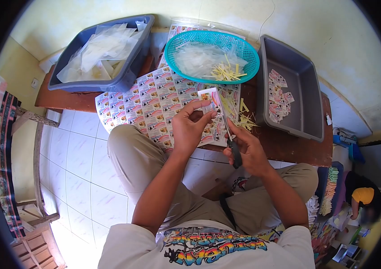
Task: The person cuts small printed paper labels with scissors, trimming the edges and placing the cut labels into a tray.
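Observation:
My left hand pinches a small printed label strip between thumb and fingers. In my right hand is a pair of scissors with black handles, its blades pointing up along the strip's right edge. Whether the blades touch the paper I cannot tell. Beneath both hands lies a large sheet of printed labels, spread over the low brown table. Thin yellowish paper trimmings are scattered on the table just right of the strip.
A teal basket holds clear plastic bags and more trimmings. To its left a grey-blue tub is heaped with plastic bags. The grey tray at right contains several cut labels. Another person is at far right.

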### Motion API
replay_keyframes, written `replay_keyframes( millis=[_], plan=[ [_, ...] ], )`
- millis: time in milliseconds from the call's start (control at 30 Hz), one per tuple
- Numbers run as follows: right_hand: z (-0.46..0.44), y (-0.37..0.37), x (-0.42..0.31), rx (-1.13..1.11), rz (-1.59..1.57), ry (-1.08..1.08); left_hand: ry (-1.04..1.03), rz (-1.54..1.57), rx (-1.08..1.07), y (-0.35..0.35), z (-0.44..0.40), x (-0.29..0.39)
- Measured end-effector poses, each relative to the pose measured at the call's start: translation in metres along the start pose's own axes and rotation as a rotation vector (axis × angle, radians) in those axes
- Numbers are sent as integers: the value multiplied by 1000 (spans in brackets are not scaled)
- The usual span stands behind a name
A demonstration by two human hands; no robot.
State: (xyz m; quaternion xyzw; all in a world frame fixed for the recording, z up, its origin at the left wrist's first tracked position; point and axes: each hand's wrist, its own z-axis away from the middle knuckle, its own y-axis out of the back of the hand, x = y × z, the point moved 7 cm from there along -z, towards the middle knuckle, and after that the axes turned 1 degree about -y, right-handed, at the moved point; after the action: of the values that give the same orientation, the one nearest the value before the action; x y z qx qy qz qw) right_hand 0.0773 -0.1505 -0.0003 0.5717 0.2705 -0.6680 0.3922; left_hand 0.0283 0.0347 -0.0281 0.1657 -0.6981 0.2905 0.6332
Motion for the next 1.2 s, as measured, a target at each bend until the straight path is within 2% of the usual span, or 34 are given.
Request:
replay_keyframes(
  millis=[167,1200],
  plan=[
    [-1,0,-2,8,-119,-12,14,24,5,-1,0,-1],
    [-5,2,1,47,-115,-2,-6,-15,-21,-5,2,-7]
  ],
)
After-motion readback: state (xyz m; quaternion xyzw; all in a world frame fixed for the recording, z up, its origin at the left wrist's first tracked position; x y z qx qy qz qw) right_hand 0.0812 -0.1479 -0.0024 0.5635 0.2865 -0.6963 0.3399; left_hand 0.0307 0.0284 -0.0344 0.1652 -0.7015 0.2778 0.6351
